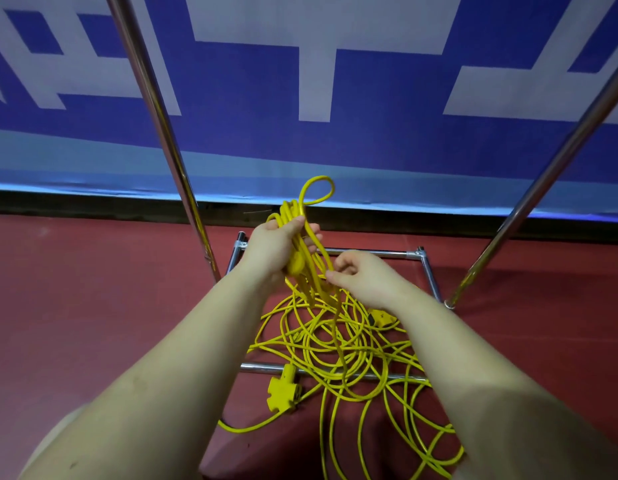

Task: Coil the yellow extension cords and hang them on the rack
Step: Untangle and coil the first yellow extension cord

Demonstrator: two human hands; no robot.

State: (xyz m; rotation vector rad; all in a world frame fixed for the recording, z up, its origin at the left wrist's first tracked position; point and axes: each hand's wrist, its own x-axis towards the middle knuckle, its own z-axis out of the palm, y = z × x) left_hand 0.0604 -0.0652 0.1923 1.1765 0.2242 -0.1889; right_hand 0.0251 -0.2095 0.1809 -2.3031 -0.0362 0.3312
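Looking down through the head view, the only one supplied, the left hand [278, 249] is clenched round a partly made coil [295, 237] of yellow extension cord, and this coil serves as the reference for all positions below. Its loops run lengthwise up and away from the person, with one loop end [316, 188] standing proud beyond the fingers. The right hand [361, 275] sits just beside the coil on its right and slightly nearer the person; its grip pinches a single strand [326, 261] that rises to the coil and drops away beneath it. Below the coil and nearer the person, the uncoiled remainder lies as a loose tangle [338, 344] on the red floor [93, 306], draped across the base bars [262, 368] of the chrome rack. A yellow multi-outlet block [282, 388] lies at the tangle's near left edge; a second yellow end fitting [382, 317] shows below the right wrist, partly hidden. Two rack uprights [169, 140] rise either side of the coil; no hanging bar is in view. Judgement: coiling is at an early stage, since most cord is still slack; the fed strand lies right of and below the holding grip, so the right hand is better placed to lay the next loop along the coil's long axis, and snagging in the tangle is the likely fault.
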